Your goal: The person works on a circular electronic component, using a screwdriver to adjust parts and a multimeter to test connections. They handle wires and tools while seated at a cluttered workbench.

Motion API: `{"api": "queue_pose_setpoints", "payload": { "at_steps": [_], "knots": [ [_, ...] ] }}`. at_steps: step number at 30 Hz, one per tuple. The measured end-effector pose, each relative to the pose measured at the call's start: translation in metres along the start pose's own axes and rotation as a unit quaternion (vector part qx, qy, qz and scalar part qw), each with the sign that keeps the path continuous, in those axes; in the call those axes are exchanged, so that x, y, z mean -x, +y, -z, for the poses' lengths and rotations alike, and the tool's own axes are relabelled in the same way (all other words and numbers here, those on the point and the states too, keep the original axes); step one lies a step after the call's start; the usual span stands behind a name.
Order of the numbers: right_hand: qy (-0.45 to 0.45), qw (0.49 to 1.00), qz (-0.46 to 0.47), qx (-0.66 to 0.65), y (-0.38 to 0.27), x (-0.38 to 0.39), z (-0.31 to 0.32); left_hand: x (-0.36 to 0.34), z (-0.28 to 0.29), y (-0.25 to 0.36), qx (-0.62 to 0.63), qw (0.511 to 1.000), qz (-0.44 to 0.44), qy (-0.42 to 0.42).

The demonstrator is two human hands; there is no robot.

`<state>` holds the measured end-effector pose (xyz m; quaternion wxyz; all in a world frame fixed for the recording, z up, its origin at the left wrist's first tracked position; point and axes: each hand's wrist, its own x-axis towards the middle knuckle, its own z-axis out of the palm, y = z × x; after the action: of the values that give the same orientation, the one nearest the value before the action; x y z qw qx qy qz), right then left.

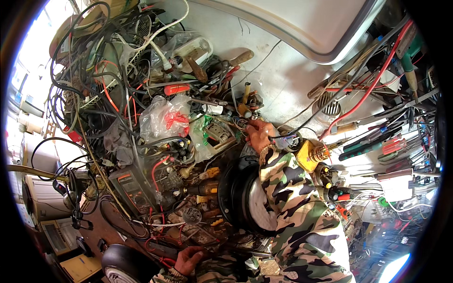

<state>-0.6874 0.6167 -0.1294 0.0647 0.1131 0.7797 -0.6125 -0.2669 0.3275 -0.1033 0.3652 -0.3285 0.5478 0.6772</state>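
Camouflage sleeve [306, 207] ends in right fingers [254, 126] near yellowish handle [246, 92] pointing away.

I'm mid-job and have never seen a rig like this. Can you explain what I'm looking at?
No machine here: the grip is a person's two bare hands. The single picture comes from a wide fisheye camera on their head, looking down, so straight edges bend near the rim. The right hand, in a camouflage sleeve, reaches into small parts; the left hand is near the lower edge, by some red cable. Whether either holds anything, I can't tell. Around them lie tangled cables, a clear plastic bag with something red, and a black round thing beside the right forearm.
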Motion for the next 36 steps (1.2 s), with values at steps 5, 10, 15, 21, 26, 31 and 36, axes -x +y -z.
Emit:
{"api": "queue_pose_setpoints", "payload": {
  "at_steps": [5, 10, 15, 21, 26, 31, 36],
  "knots": [
    [0.02, 0.992, 0.037, 0.117, 0.023, -0.028, 0.007, 0.0, -0.002, 0.006, 0.0, 1.0, -0.004, -0.006],
    [0.099, 0.968, 0.157, 0.17, 0.048, -0.044, -0.005, 0.003, -0.004, 0.008, 0.01, 1.0, -0.005, 0.008],
    [0.068, 0.984, 0.051, 0.157, 0.005, -0.02, -0.015, 0.006, -0.004, 0.005, -0.009, 1.0, 0.009, 0.026],
    [0.053, 0.969, 0.056, 0.233, 0.027, -0.014, -0.003, 0.002, -0.005, 0.017, -0.042, 0.999, 0.009, 0.017],
    [0.028, 0.988, 0.06, 0.143, 0.014, -0.02, 0.0, 0.0, 0.0, 0.009, -0.022, 1.0, 0.002, 0.011],
    [0.054, 0.985, 0.044, 0.157, 0.043, -0.044, -0.005, -0.005, 0.001, 0.001, -0.015, 1.0, -0.008, 0.014],
    [0.017, 0.997, -0.023, 0.067, 0.015, -0.036, -0.011, -0.002, -0.003, 0.006, -0.008, 1.0, 0.002, 0.017]
  ]
}}
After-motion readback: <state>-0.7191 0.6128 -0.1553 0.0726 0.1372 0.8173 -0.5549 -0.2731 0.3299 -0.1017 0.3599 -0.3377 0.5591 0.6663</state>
